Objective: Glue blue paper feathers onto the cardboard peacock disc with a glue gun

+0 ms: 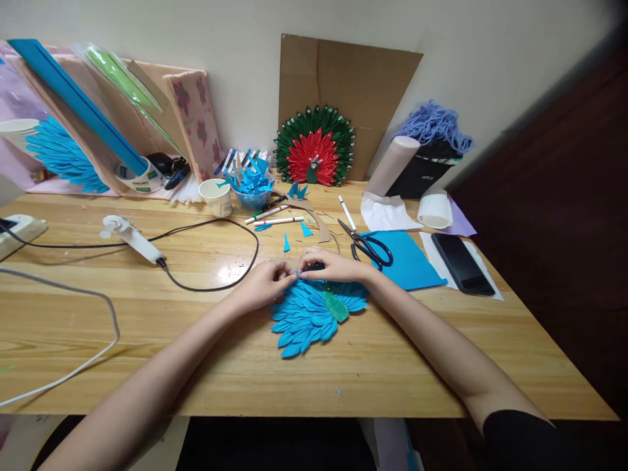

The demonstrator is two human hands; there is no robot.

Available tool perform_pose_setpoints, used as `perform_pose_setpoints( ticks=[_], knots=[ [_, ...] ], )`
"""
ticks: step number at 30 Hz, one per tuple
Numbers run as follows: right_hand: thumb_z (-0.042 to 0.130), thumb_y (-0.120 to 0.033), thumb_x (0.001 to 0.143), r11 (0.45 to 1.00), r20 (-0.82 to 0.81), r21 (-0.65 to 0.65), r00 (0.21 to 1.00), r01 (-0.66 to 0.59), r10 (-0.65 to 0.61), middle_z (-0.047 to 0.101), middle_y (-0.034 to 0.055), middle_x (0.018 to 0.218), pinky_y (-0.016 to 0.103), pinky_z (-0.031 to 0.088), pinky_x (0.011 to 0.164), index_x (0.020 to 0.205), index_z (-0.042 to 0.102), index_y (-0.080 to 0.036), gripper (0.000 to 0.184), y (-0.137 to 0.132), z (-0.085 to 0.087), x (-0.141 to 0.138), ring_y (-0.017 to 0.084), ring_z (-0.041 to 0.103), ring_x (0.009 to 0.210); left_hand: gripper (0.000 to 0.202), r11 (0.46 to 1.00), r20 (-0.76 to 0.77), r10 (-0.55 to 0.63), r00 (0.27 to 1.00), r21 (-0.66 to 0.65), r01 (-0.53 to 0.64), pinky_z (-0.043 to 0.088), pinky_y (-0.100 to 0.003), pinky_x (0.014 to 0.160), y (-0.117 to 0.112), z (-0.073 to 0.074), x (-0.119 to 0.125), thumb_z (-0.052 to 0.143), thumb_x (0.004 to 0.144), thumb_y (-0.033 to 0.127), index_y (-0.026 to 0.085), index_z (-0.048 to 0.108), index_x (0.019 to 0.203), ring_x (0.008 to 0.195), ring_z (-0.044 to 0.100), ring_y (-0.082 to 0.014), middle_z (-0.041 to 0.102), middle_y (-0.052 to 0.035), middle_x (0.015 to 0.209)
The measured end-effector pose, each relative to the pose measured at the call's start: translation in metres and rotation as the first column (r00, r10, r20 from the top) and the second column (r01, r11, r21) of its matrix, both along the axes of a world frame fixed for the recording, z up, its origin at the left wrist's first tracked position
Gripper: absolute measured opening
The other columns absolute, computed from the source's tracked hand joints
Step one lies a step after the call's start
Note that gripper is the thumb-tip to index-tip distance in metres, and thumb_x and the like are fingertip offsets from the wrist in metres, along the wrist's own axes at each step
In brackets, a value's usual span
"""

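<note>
A blue fan-shaped craft of layered petal pieces (307, 320) lies on the wooden table in front of me, with a green leaf-shaped piece (336, 306) on it. My left hand (265, 284) is closed in a pinch at its upper left edge. Fingertips of my right hand (330, 265) meet the left ones there, also pinched on the edge, and that hand covers part of the craft's top. Whether a separate small petal is between the fingers I cannot tell. Just right of my right hand, black-handled scissors (366, 247) rest partly on a blue sheet (409, 261).
Behind my hands lie blue scraps (286, 243), markers (279, 221) and a bowl of blue pieces (252, 186). A corded white glue gun (135, 241) is to the left. A phone (462, 263) lies right. A red-green peacock craft (314, 147) leans on cardboard (343, 72).
</note>
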State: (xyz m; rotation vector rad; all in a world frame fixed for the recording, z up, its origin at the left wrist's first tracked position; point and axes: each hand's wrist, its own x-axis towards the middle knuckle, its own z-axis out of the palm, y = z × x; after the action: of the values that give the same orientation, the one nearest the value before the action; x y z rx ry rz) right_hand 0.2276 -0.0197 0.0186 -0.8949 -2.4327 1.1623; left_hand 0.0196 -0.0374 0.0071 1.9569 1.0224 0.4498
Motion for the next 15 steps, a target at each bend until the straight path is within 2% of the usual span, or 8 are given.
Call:
perform_pose_setpoints(
  ticks=[5,10,15],
  knots=[
    [0.051,-0.032,0.085,0.999,0.012,-0.042,1.0,0.002,-0.001,0.056,0.0031,0.088,0.03,0.039,0.08,0.086,0.06,-0.015,0.019,0.0018,0.0006,0.0006,0.016,0.05,0.087,0.02,0.998,-0.015,0.045,0.999,0.037,-0.044,0.029,-0.021,0.049,-0.0032,-0.003,0.0033,0.051,0.078,0.035,0.016,0.059,0.077,0.053,0.041,-0.0104,0.044,0.0039,0.056],
    [0.051,-0.031,0.086,1.0,0.018,0.0,1.0,0.005,-0.005,0.053,0.003,0.087,0.029,0.039,0.079,0.084,0.059,-0.016,0.018,0.0008,-0.0004,-0.0009,0.016,0.049,0.086,0.022,0.999,0.005,0.04,0.999,0.0,-0.04,0.028,-0.021,0.048,-0.0042,-0.0051,0.0045,0.05,0.078,0.036,0.016,0.059,0.078,0.052,0.04,-0.0101,0.042,0.0042,0.055],
    [0.049,-0.034,0.087,0.997,0.084,0.063,0.996,-0.045,0.04,0.05,0.0034,0.09,0.031,0.036,0.082,0.09,0.06,-0.018,0.02,0.0,0.0,0.0003,0.017,0.046,0.09,0.024,0.999,-0.002,0.031,1.0,-0.035,-0.031,0.028,-0.021,0.048,-0.0048,-0.002,0.005,0.05,0.078,0.037,0.015,0.06,0.078,0.052,0.04,-0.01,0.043,0.0032,0.057]
  ],
)
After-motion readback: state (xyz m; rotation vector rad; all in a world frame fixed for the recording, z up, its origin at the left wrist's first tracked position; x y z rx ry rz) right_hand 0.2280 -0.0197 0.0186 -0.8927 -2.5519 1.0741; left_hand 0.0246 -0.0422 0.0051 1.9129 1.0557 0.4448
